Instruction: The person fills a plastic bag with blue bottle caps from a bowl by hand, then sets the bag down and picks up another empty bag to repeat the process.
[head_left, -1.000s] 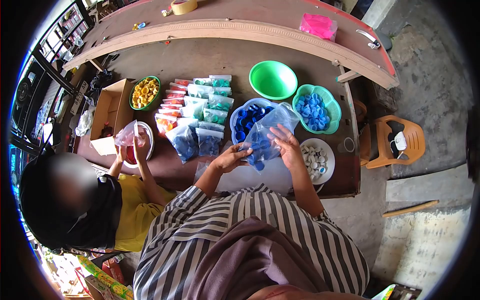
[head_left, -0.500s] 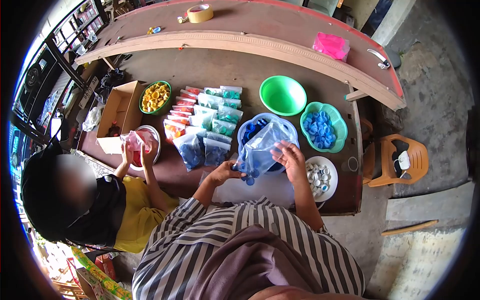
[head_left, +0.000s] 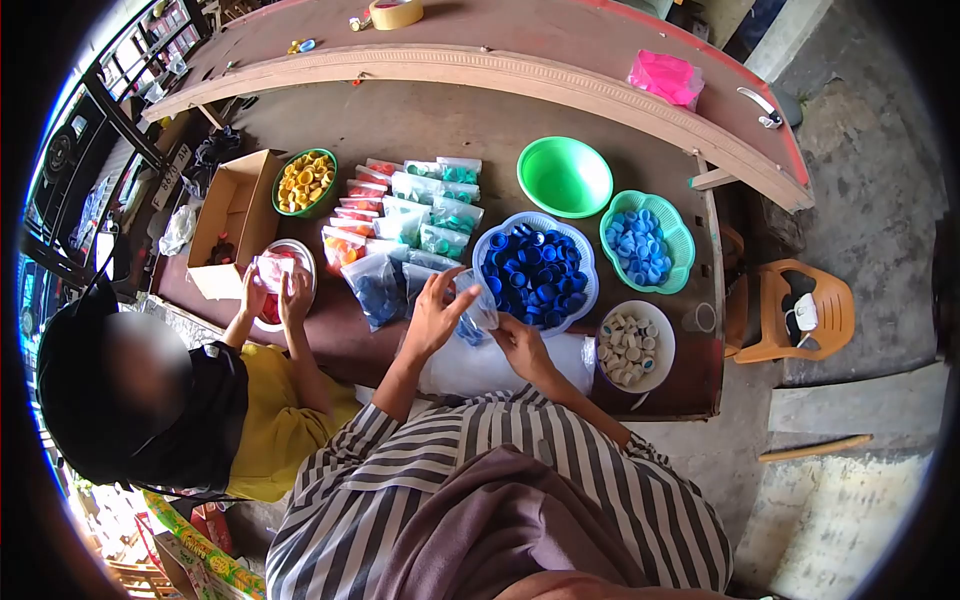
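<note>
A clear plastic bag [head_left: 476, 306] with blue bottle caps in it is held upright in front of me. My right hand [head_left: 523, 348] grips it at its lower right side with closed fingers. On the bag's other side is my left hand [head_left: 430, 325], its fingers stretched out and apart, the thumb overlapping the bag. Just beyond both hands, a pale blue basket [head_left: 592, 290] holds dark blue caps [head_left: 535, 278]. To the left lie several filled bags, some with blue caps [head_left: 375, 290], others with green caps [head_left: 455, 215] or orange caps [head_left: 345, 247].
A white bowl of white caps [head_left: 628, 350], a green basket of light blue caps [head_left: 637, 246] and a green bowl [head_left: 565, 177] stand rightward. Left are a bowl of yellow caps [head_left: 306, 183] and a cardboard box [head_left: 232, 212]. A co-worker [head_left: 290, 390] handles a bag beside me.
The bag has moved left and toward me, off the basket, uncovering the dark blue caps. My right hand has come down to the bag's side; my left hand has risen and spread its fingers.
</note>
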